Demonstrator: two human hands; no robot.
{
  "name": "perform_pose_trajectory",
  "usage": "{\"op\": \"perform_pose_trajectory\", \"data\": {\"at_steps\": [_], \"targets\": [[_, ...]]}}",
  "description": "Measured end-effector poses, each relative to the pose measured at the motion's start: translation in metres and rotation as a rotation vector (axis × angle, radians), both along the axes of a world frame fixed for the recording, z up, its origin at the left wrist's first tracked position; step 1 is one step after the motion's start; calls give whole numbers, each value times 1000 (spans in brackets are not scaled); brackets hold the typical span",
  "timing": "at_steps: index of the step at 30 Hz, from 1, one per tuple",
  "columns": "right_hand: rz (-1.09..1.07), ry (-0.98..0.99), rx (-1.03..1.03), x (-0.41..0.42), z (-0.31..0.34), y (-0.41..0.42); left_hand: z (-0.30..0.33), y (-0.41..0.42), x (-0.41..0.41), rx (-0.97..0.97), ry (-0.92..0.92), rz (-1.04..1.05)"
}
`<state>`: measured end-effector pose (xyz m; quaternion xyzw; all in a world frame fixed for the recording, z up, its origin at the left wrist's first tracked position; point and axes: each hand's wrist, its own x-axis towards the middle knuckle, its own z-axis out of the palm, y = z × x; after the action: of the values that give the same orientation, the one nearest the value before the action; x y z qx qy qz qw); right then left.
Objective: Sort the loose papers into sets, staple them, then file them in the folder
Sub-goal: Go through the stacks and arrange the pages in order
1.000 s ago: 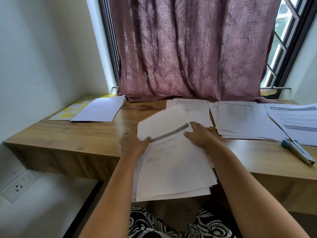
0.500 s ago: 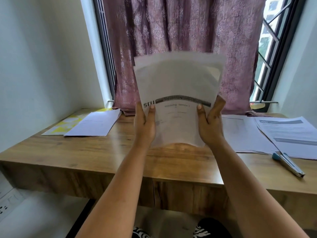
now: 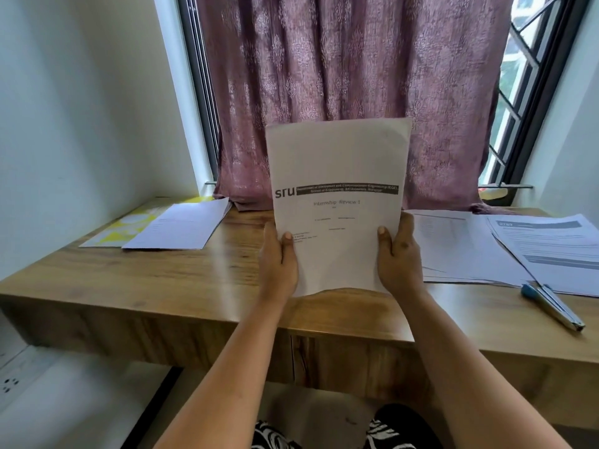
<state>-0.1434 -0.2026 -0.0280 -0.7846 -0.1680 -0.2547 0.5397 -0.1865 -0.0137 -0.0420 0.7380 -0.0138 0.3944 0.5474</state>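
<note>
Paper set [image 3: 337, 176]: raised from flat to upright, bottom edge on worktop [image 3: 194, 280]. Left hand [image 3: 279, 259] and right hand [image 3: 399, 257] grasp its sides. Stapler [image 3: 551, 304]: right, idle.

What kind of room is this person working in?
Probably a home study corner. A wooden desk sits against a curtained window, with printed papers and a stapler spread on it, and an "Internship Review" stack of papers held upright.

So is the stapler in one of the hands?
No, the stapler lies on the desk to the right, while the left hand and right hand hold the papers upright.
</note>
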Motion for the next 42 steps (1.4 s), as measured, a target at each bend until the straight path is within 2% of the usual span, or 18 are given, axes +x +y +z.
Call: {"op": "perform_pose_trajectory", "data": {"at_steps": [2,5,8,10,12,14,17,20,22,25,29,37,42], "targets": [[9,109,-97,-2,-18,2,-19,4,-2,8,187,-26],[-31,329,-264,-4,-45,2,-43,11,-9,136,466,-58],[-13,391,-353,-2,-38,8,-38,23,-8,184,548,-66],[26,470,-373,-3,-32,20,-33,39,-9,106,594,-31],[78,529,-284,1,-36,38,-30,64,-10,-54,626,-18],[130,576,-94,7,-43,61,-28,92,-9,-168,638,19],[205,630,87,23,-48,106,-24,133,-2,-222,608,166],[217,663,246,36,-44,150,-19,160,12,-353,504,315],[179,692,271,48,-43,176,-20,169,21,-301,504,374],[91,702,228,65,-44,202,-29,171,32,-222,557,379],[-71,531,-74,83,-50,218,-32,178,55,-75,581,385],[-83,474,-187,109,-58,222,-38,188,82,130,628,429],[-89,379,-408,110,-63,212,-43,183,83,190,654,555]]}}
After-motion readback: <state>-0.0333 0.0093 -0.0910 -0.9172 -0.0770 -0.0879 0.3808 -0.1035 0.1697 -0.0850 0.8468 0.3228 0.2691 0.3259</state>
